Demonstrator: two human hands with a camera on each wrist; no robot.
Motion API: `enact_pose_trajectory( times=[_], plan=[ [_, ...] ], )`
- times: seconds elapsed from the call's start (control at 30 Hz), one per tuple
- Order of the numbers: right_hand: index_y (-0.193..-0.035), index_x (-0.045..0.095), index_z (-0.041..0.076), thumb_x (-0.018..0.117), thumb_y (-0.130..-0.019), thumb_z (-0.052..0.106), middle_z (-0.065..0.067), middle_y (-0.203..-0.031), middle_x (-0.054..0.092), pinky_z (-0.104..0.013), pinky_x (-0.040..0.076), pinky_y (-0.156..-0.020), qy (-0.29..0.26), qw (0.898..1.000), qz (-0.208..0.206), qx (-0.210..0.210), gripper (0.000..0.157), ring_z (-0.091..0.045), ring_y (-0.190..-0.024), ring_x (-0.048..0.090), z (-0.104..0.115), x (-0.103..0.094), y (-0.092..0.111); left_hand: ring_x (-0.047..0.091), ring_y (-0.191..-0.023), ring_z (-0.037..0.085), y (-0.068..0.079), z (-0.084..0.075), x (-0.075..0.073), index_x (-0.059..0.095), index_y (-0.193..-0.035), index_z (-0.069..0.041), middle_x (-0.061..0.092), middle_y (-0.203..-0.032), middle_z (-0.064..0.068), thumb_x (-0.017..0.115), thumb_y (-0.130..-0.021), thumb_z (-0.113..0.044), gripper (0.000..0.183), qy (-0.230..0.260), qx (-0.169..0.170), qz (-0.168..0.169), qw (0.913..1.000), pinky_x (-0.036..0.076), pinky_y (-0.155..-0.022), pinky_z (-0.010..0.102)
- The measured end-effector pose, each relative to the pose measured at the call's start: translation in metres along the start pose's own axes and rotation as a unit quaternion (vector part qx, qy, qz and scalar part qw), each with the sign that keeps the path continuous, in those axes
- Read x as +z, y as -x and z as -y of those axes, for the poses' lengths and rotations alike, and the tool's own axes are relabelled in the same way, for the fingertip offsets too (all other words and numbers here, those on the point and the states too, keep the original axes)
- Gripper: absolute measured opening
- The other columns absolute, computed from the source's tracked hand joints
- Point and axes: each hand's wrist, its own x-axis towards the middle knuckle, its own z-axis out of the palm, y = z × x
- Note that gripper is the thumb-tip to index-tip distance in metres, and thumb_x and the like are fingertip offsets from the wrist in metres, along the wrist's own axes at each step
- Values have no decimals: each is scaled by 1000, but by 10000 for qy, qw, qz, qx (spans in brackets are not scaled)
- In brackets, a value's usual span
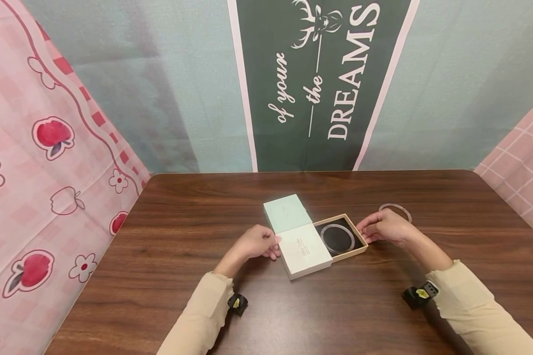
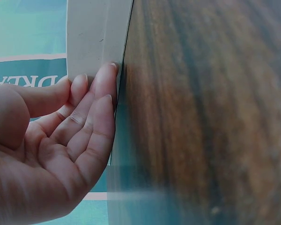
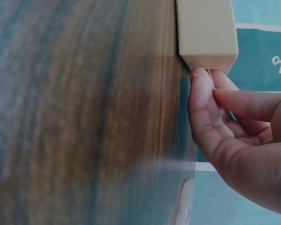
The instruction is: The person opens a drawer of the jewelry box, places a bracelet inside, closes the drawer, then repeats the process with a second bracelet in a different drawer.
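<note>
A white box sleeve (image 1: 305, 250) lies on the table with its tan drawer (image 1: 353, 255) pulled out to the right. Inside the drawer, a pale translucent bangle (image 1: 323, 238) rests on black lining. My left hand (image 1: 258, 241) grips the sleeve's left end, thumb by the upper edge and fingers low against the end wall (image 2: 96, 33). At the drawer's outer end, my right hand (image 1: 388, 228) pinches a thin pull tab (image 3: 210, 76) between thumb and fingers. Just behind that hand lies a second bangle (image 1: 405, 211), partly hidden by it.
A mint-green box (image 1: 287, 213) sits right behind the white sleeve, edges together. Dark wood tabletop (image 1: 182, 222) surrounds everything. Hanging cloth (image 1: 195, 88) stands along the table's back edge, with pink printed cloth (image 1: 71, 187) on the left.
</note>
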Motion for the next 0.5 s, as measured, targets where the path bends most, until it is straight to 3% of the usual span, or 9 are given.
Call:
enact_pose_trajectory(
  times=[0.5],
  plan=[
    [-99,52,-27,49,-81,-14,-11,-78,62,-28,53,-63,-2,9999,-139,38,22,-14,-65,60,1,2,0,61,-55,15,-1,0,0,59,-75,7,65,-67,13,54,-92,-9,24,-27,28,-5,10000,51,-55,26]
  ],
)
